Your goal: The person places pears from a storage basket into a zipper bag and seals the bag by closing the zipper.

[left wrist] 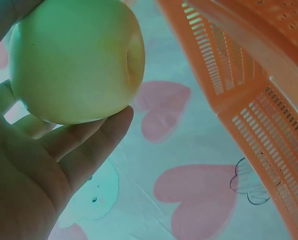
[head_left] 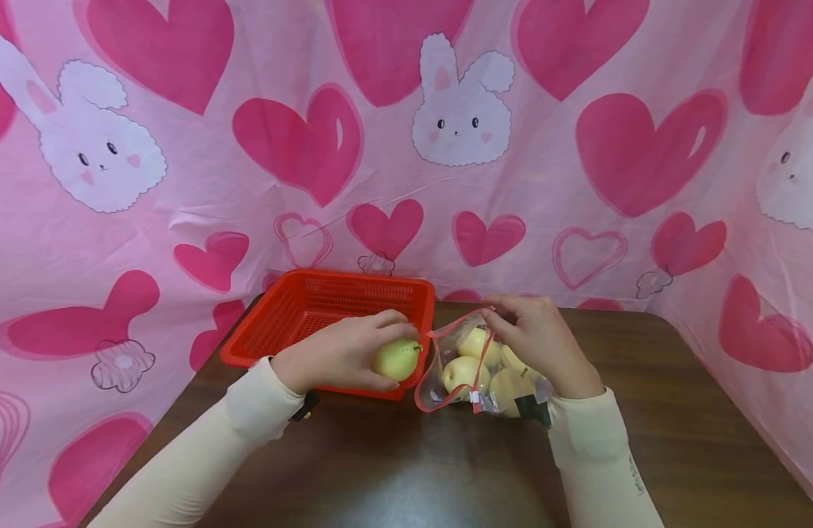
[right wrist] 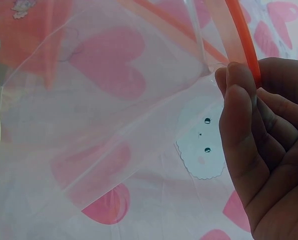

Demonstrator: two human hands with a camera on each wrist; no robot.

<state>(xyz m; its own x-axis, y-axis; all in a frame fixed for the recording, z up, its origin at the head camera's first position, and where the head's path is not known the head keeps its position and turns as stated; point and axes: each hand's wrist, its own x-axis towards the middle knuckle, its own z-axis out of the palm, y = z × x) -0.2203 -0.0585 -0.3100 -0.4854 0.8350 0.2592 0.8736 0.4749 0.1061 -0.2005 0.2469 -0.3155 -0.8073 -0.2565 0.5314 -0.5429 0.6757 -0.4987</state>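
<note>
The bag point(head_left: 481, 370) looks glossy plastic, the basket point(head_left: 367, 291) smooth plastic. The desk point(head_left: 439, 466) looks like glossy wood.

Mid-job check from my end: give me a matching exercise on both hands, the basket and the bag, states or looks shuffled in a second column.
1. left hand
2. right hand
3. basket
4. bag

A. see-through with a reddish edge, several fruits inside
B. holds a single yellow-green fruit
C. red, with slotted walls
D. pinches a reddish-edged opening

Right pairs: 1-B, 2-D, 3-C, 4-A
</note>
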